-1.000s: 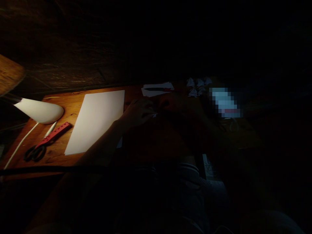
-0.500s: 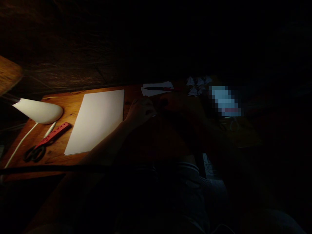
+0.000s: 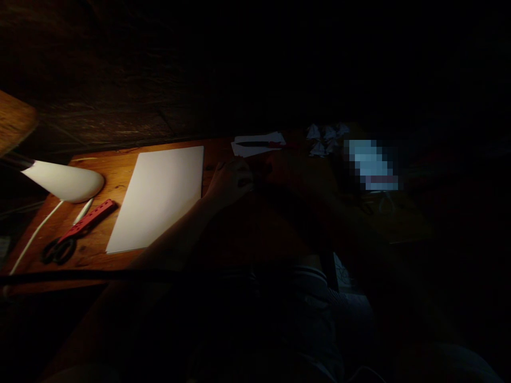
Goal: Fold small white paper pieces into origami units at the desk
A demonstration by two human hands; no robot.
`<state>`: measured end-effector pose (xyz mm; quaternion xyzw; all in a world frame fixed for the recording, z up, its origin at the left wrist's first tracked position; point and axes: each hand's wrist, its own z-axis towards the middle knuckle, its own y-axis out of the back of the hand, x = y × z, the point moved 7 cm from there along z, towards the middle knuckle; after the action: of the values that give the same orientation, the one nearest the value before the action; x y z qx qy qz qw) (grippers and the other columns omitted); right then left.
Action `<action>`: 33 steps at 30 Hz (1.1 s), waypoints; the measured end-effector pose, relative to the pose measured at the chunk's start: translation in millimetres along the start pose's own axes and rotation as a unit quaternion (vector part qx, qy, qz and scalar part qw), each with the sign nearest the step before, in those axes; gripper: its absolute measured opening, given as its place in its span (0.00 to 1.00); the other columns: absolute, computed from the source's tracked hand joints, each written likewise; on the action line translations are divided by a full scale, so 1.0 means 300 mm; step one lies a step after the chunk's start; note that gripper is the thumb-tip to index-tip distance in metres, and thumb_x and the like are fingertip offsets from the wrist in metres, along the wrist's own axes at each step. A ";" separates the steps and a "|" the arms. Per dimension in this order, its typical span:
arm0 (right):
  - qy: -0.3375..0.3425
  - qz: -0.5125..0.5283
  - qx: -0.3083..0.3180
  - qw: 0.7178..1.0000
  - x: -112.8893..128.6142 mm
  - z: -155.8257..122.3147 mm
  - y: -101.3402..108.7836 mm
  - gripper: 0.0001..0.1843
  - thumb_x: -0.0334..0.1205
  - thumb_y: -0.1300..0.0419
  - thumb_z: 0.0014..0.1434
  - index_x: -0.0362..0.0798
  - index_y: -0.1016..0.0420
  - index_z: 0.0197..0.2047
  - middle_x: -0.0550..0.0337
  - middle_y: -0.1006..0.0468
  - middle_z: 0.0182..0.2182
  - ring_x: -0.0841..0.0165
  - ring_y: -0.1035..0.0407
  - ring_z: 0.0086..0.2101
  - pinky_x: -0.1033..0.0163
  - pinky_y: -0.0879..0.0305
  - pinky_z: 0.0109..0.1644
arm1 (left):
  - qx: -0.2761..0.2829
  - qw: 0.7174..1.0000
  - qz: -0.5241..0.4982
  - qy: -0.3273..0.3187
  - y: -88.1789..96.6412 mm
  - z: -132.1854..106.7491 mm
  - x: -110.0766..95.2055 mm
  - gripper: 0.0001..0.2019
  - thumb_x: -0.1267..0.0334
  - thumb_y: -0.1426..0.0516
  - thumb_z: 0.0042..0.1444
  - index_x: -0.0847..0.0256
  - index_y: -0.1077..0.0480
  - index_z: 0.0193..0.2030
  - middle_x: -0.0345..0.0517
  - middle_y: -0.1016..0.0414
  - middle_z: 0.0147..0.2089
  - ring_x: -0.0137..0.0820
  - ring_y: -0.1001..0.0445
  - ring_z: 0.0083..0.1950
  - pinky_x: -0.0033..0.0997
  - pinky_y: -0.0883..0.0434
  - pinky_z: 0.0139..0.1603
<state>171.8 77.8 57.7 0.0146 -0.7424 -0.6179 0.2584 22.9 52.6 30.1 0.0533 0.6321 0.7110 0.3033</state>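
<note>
My left hand [image 3: 231, 178] is over the middle of the wooden table, its fingers curled and closed. Anything it grips is too small and dark to make out. Close beside it, my right hand [image 3: 281, 169] lies in deep shadow, and its fingers can barely be seen. Just beyond the hands, a knife [image 3: 255, 144] with a dark blade and red handle rests on several white paper pieces [image 3: 255, 152]. To the left of my left hand lies a stack of white paper sheets [image 3: 159, 197], partly behind my forearm.
A white lamp [image 3: 66, 181] lights the left side of the table [image 3: 125, 166]. Scissors [image 3: 59, 250] with black handles lie in a red cover there. Small folded paper pieces [image 3: 317, 148] stand at the back right, near a glowing, blurred-out screen [image 3: 371, 165]. A dark cable [image 3: 88, 275] crosses the foreground.
Both hands stay close together over the same spot, with only slight finger movement. The whole view has shifted very slightly.
</note>
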 end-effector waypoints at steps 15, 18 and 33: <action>0.011 -0.041 -0.012 0.999 0.047 -0.013 -0.010 0.15 0.42 0.35 0.65 0.42 0.14 0.49 0.42 0.13 0.48 0.55 0.20 0.44 0.57 0.31 0.45 | 0.002 1.000 0.024 0.001 0.003 -0.004 0.000 0.07 0.65 0.37 0.62 0.55 0.18 0.45 0.51 0.22 0.60 0.52 0.28 0.66 0.60 0.33 0.65; 0.007 -0.035 -0.018 0.999 0.034 -0.007 -0.014 0.15 0.43 0.36 0.65 0.43 0.14 0.49 0.43 0.13 0.48 0.55 0.20 0.43 0.58 0.32 0.43 | 0.005 1.000 0.018 -0.001 0.006 -0.004 -0.002 0.07 0.64 0.37 0.62 0.54 0.18 0.44 0.49 0.22 0.60 0.51 0.28 0.66 0.60 0.33 0.66; 0.150 -0.069 -0.011 0.986 0.075 -0.004 -0.012 0.11 0.34 0.37 0.64 0.46 0.13 0.46 0.46 0.13 0.47 0.57 0.23 0.43 0.57 0.35 0.46 | 0.017 1.000 0.010 0.019 -0.011 -0.001 0.027 0.06 0.62 0.36 0.61 0.56 0.18 0.43 0.54 0.25 0.69 0.57 0.30 0.70 0.66 0.35 0.69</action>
<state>151.7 68.3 62.6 0.1552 -0.6855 -0.6336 0.3233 17.4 56.5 24.5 0.0508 0.6491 0.7042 0.2834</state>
